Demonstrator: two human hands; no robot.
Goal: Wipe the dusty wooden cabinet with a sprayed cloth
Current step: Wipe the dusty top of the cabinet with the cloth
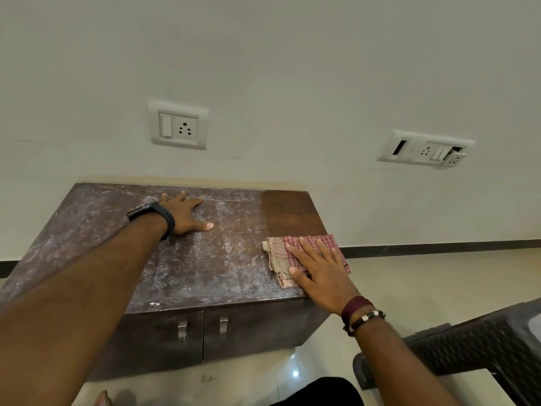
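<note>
The left hand (183, 213), a black band (155, 215) on its wrist, lies flat with fingers spread on the dusty top of the wooden cabinet (187, 268), holding nothing. Pale dust covers most of that top (only a strip at the far right end shows clean, darker wood). At the cabinet's front right corner the right hand (317, 269) presses straight fingers down on the folded red-checked cloth (281, 250), not curling round it. Farther right, a dark woven chair (468, 344) stands on the floor.
</note>
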